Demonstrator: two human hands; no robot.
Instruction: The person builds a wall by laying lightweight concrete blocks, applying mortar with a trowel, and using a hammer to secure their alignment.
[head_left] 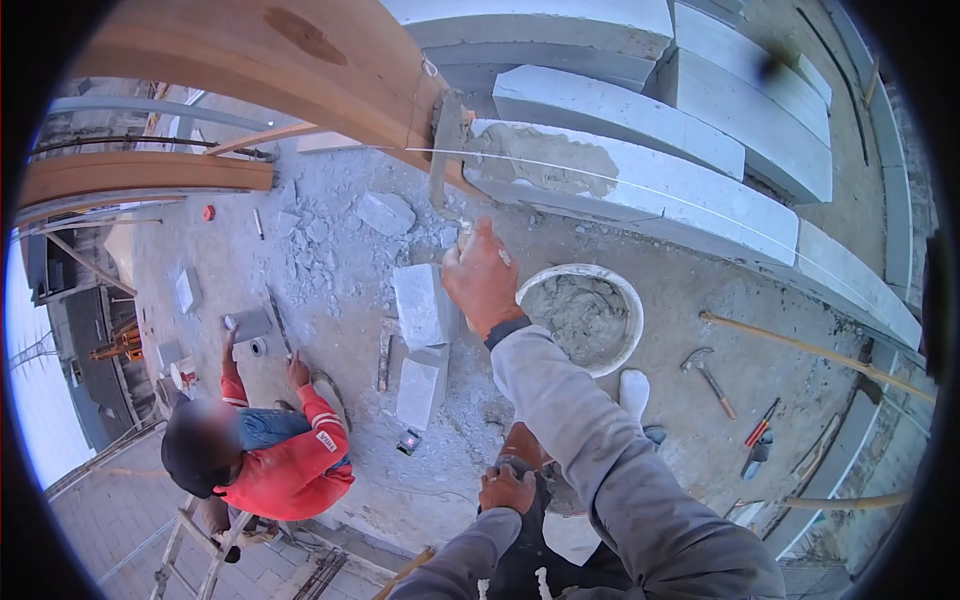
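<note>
My right hand [483, 275] is closed round the handle of a trowel [440, 150]. The trowel's mortar-coated blade is up at the near end of a pale block [700, 205], beside the wooden post [300, 60]. Wet mortar [545, 160] lies on top of that block, under a taut white string [640, 185]. Below my right forearm stands a round white bucket [640, 325] holding grey mortar [578, 315]. My left hand [507, 490] is curled closed near my leg; whatever is inside its fingers is hidden.
A co-worker in a red top [300, 455] crouches at left, hands at a grey block [250, 323]. Two pale blocks [422, 305] stand mid-floor near rubble [315, 240]. A hammer [710, 380] and red-handled pliers [762, 422] lie at right. Stacked blocks [620, 110] fill the top.
</note>
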